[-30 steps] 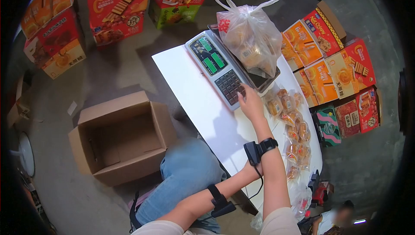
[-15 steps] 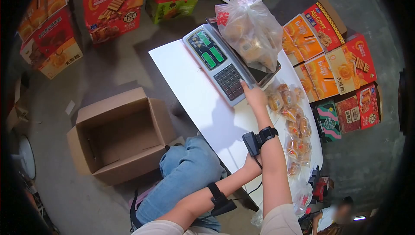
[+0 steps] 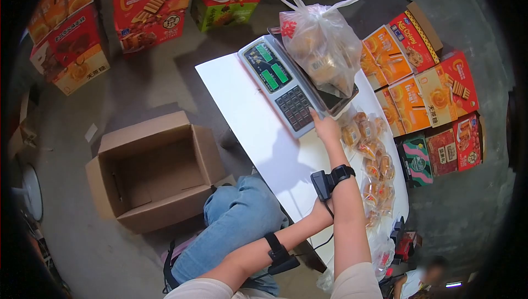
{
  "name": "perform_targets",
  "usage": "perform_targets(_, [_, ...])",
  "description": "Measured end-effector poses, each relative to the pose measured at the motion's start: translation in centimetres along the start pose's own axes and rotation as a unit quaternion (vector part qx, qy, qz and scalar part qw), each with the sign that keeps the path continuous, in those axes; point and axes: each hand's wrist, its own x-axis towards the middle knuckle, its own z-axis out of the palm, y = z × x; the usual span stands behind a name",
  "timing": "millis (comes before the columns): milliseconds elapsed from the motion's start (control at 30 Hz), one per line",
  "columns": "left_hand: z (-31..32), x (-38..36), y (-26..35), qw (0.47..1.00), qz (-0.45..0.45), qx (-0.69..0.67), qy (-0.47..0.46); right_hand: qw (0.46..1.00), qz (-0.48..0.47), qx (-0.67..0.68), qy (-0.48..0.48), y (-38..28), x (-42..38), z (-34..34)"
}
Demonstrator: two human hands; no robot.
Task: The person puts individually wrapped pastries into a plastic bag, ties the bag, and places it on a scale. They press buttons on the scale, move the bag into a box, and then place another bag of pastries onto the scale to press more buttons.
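My right hand (image 3: 328,127) reaches across the white table, its index finger extended onto the right edge of the keypad (image 3: 295,109) and its other fingers apparently curled. The keypad belongs to a grey digital scale (image 3: 270,95) with lit green displays. On the scale's dark tray rests a tied, translucent plastic bag (image 3: 324,51) holding several wrapped, bread-like items. My left hand (image 3: 322,214) lies by my right forearm, which covers its fingers, so its grip is hidden. Individually wrapped, bread-like packs (image 3: 375,161) lie right of my right hand.
An opened cardboard box (image 3: 154,172) sits on the floor left of my jeans-covered leg. Printed snack boxes (image 3: 434,90) stand beyond the table's right side, with more red boxes (image 3: 151,10) at upper left. A person (image 3: 415,283) is at lower right.
The view has shifted slightly, so the scale and boxes appear a little lower. My right index finger stays at the keypad's right edge, slightly lower down. The bag stays on the scale.
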Motion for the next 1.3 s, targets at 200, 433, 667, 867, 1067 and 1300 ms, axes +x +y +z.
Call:
perform_targets(200, [0.1,0.1,-0.1,1.000,-0.011,-0.014,-0.011,1.000,-0.001,0.000,0.008,0.0,-0.2,-0.1])
perform_targets(433, [0.1,0.1,-0.1,0.999,0.018,0.027,-0.013,1.000,0.002,-0.021,-0.001,-0.3,-0.3,-0.4])
perform_targets(667, [-0.3,0.4,0.4,0.999,0.021,0.030,-0.028,0.998,-0.017,-0.051,0.034,-0.4,-1.0,-0.6])
perform_targets(867, [1.4,0.5,-0.3,0.991,-0.046,-0.126,0.015,0.991,-0.069,0.077,-0.081,3.7,0.2,-0.3])
perform_targets(1067, [-2.3,1.2,3.5,0.913,0.000,0.318,-0.255,0.955,-0.074,0.091,-0.271,1.9,-3.3,-7.2])
perform_targets(1300, [-2.8,2.0,3.7,0.908,-0.052,0.311,-0.275,0.962,-0.220,0.155,0.050,-2.7,2.5,-15.6])
